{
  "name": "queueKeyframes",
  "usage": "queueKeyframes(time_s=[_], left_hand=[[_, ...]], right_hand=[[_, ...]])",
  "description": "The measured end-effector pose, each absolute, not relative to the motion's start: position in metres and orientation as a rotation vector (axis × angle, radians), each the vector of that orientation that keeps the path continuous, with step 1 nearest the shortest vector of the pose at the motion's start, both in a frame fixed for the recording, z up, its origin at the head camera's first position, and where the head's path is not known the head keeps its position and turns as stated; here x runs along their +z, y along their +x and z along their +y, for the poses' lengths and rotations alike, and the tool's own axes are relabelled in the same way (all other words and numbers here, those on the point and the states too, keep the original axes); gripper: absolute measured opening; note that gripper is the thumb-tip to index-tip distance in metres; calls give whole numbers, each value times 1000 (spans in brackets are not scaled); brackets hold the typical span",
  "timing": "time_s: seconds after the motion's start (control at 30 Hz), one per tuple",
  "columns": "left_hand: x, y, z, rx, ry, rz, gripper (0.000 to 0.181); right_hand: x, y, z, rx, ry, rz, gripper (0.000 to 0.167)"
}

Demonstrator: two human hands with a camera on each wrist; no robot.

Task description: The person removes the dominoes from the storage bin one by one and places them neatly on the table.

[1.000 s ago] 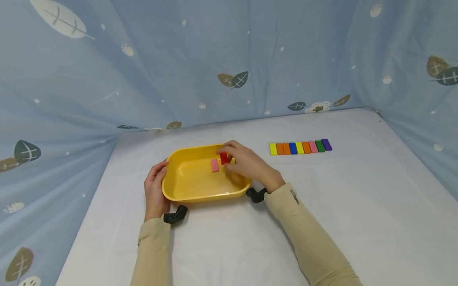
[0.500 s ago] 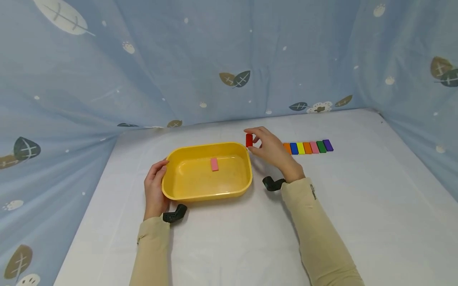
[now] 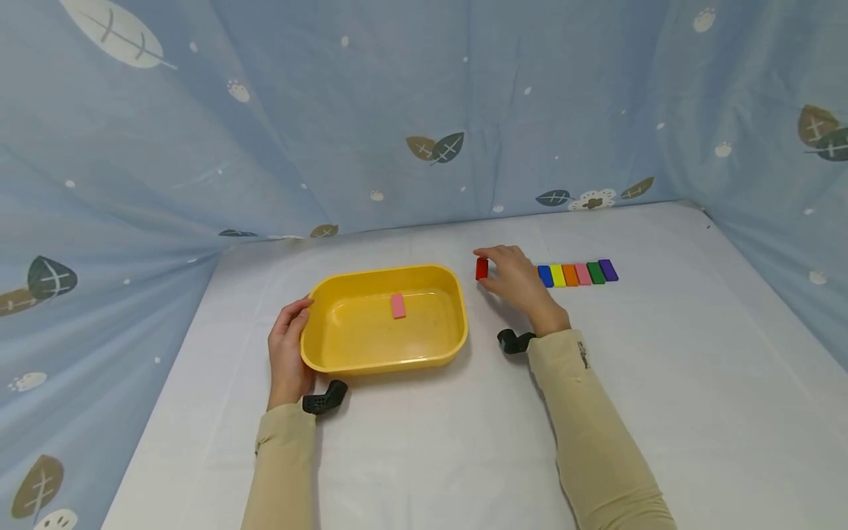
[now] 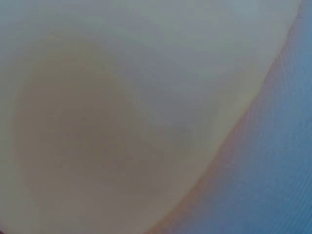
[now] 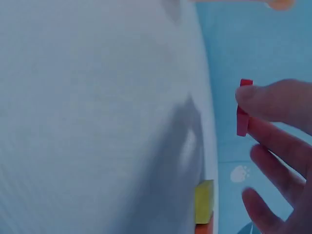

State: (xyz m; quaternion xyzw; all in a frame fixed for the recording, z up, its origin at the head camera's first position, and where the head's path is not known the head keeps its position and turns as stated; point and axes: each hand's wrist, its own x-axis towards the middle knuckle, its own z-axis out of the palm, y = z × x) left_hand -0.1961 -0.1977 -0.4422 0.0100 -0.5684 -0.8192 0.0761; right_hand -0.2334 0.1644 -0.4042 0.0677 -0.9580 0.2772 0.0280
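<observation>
My right hand (image 3: 518, 283) pinches a small red domino block (image 3: 481, 269) by its ends between thumb and fingers. The block stands just left of a row of coloured blocks (image 3: 558, 276), whose left end lies behind the hand in the head view. In the right wrist view a yellow block (image 5: 202, 204) at that end shows below the red one (image 5: 242, 122). My left hand (image 3: 289, 353) holds the left end of a yellow plastic basin (image 3: 380, 364). Inside the basin lies one pink block (image 3: 398, 306). The left wrist view is too blurred to tell details.
A white cloth (image 3: 424, 449) covers the table. Blue patterned fabric (image 3: 371, 110) hangs behind it and along both sides. Small black devices sit at both wrists, the left one (image 3: 325, 397) near the basin's front left corner.
My right hand has lifted the red block out of the basin and carried it right, over the rim, to beside the row's left end. The left hand and basin have stayed in place.
</observation>
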Motion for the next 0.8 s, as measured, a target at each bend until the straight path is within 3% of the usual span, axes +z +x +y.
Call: queueKeyframes(time_s=[0.2,0.8], left_hand=[[-442,-196,-198,-2454,22,-1710,35],[-438,-194,-197,-2462,72,-1726,34]], right_hand=[[-414,-235,166,701,176,-2991,51],[-425,-239,182,876,115,-3038,57]])
